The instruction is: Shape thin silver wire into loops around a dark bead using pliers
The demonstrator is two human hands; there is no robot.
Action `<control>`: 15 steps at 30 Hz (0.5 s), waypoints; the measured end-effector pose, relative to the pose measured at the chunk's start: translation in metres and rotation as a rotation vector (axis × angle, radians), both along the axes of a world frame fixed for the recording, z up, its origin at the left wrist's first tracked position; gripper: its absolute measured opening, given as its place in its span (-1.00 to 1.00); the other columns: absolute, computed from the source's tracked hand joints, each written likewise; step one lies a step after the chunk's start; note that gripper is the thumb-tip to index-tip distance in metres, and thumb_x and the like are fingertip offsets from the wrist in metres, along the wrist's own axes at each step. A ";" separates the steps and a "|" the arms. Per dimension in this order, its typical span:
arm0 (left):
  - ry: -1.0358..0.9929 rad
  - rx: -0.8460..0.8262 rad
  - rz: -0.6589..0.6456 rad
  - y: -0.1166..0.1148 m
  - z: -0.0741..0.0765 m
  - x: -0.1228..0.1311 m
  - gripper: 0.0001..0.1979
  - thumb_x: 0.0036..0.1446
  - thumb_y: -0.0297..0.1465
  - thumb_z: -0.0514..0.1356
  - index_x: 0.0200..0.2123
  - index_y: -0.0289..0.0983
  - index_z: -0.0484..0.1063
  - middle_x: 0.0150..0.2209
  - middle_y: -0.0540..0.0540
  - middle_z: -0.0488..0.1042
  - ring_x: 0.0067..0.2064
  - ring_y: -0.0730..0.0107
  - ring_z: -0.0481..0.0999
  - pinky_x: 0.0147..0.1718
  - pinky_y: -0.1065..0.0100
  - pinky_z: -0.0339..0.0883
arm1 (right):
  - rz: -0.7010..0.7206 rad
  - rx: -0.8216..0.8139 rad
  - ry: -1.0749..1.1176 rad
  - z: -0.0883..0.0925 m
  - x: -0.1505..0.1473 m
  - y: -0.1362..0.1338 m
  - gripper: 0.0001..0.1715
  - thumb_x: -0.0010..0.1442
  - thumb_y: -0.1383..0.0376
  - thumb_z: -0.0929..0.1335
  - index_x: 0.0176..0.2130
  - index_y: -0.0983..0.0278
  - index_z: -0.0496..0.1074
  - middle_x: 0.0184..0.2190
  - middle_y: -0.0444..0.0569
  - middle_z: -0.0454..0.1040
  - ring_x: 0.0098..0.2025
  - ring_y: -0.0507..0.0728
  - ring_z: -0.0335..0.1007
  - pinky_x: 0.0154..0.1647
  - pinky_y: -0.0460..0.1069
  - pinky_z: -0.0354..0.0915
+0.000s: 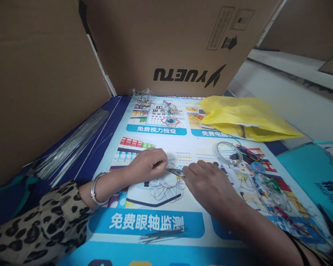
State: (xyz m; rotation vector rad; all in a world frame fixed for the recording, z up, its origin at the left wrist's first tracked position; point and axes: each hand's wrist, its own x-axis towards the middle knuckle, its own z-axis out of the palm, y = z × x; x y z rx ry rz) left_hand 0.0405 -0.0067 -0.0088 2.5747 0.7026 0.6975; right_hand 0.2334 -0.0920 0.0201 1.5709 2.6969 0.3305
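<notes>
My right hand (207,181) is wrapped round a pair of pliers (177,172), whose metal jaws point left. My left hand (150,164), with a silver bangle at the wrist, is pinched closed at the upper edge of a looped wire piece (165,193). The piece looks like a ring of thin petal-shaped loops and hangs just over the printed mat. The plier tips are at the wire beside my left fingertips; the exact point of contact is too small to make out. Nearer to me lies a small bunch of short cut wires (162,234).
Long straight wires (74,142) lie at left by the cardboard wall (166,44). Wire tangles (169,107) sit at the back. At right are a yellow bag (238,114), a wire coil (228,152), coloured threads (251,153), more tangled wire (272,190) and a teal bag (316,173).
</notes>
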 end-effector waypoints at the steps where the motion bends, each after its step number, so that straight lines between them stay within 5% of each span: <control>1: 0.007 0.005 0.008 0.000 0.000 0.000 -0.87 0.03 -0.55 -0.01 -0.54 -0.29 0.19 -0.51 0.00 0.30 -0.45 0.49 0.24 -0.42 0.41 0.15 | 0.005 0.009 0.001 0.000 0.000 0.000 -0.85 0.11 0.48 0.26 -0.42 0.28 0.34 -0.46 -0.07 0.37 -0.42 0.10 0.13 -0.45 0.01 -0.14; 15: 0.168 -0.025 -0.063 0.002 0.003 0.000 -0.84 0.10 -0.51 -0.04 -0.46 -0.30 0.29 -0.47 0.00 0.38 -0.39 0.47 0.32 -0.33 0.40 0.19 | 0.054 0.095 -0.001 -0.003 0.001 -0.001 -0.86 0.06 0.50 0.28 -0.44 0.27 0.31 -0.48 -0.09 0.34 -0.42 0.10 0.10 -0.44 -0.01 -0.14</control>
